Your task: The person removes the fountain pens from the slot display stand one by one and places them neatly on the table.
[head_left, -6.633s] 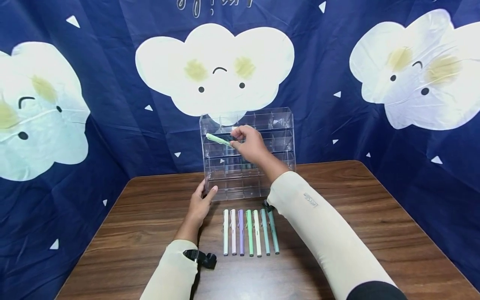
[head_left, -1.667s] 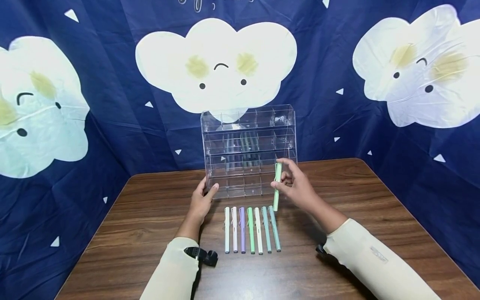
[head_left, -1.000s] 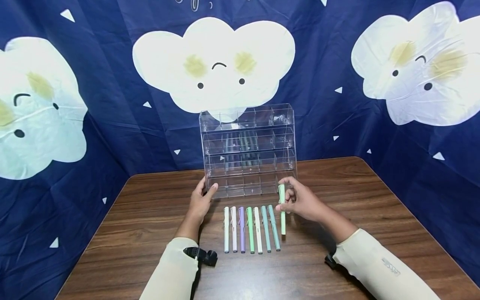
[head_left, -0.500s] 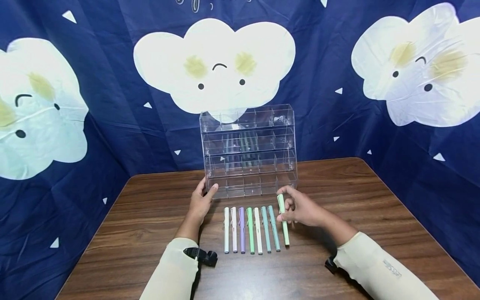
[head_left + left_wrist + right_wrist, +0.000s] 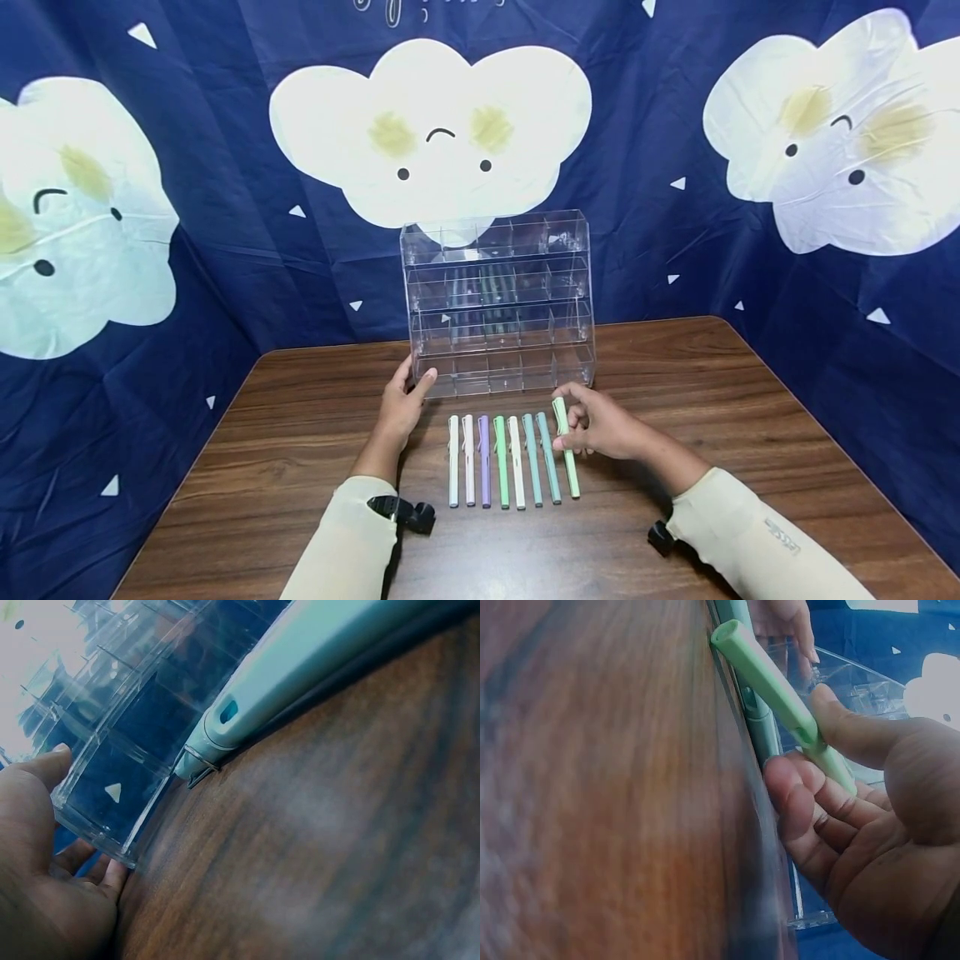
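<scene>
At the right end of a row of pens, my right hand [image 5: 606,423] pinches a light green pen [image 5: 572,471] between thumb and fingers. Its clip end points toward the rack, and in the right wrist view the pen's near end [image 5: 727,634] tilts over the tabletop. Beside it lies a teal pen [image 5: 548,458]. My left hand [image 5: 401,408] grips the lower left corner of a clear tiered display rack [image 5: 502,340], thumb in front and fingers round the side. In the left wrist view a large pale teal pen [image 5: 285,671] lies near the rack's base.
Several pens lie parallel on the wooden table [image 5: 315,433], among them a white pen [image 5: 453,462], a pink pen [image 5: 468,462], a purple pen [image 5: 484,462] and a brighter green pen [image 5: 501,462]. A blue cloud-print curtain [image 5: 630,250] hangs behind the table.
The right hand has brought the light green pen from in front of the rack's upper tiers down to the table, right of the row. The left hand has stayed at the rack's corner.
</scene>
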Motion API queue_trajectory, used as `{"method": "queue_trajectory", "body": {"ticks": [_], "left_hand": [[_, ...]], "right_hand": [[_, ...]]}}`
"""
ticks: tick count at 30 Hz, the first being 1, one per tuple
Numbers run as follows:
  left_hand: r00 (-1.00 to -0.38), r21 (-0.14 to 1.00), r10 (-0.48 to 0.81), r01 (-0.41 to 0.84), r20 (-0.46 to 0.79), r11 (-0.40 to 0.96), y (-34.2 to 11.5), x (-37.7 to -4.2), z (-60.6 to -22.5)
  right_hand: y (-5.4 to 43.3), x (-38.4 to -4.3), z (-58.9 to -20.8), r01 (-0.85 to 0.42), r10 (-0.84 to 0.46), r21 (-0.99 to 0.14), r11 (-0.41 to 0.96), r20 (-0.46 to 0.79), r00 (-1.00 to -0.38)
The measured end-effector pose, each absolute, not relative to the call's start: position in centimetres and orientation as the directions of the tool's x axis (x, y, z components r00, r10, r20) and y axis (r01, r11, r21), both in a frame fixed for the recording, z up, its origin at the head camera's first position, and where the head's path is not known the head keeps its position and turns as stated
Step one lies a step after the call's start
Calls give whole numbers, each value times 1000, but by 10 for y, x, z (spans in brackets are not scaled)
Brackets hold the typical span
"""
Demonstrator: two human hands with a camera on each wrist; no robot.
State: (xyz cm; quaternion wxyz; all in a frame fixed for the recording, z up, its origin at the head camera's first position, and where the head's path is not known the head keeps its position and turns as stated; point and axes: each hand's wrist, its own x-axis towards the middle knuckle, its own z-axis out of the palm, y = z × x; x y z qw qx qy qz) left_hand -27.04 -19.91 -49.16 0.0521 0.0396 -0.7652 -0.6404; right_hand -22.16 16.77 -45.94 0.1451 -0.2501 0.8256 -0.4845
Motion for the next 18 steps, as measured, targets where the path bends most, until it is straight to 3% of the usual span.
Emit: {"method": "queue_trajectory", "body": {"ticks": [18], "left_hand": [[-993, 981, -119, 3, 26, 192, -200, -270, -493]], "right_hand": [[170, -230, -476, -218, -532, -880, 422, -46, -846]]}}
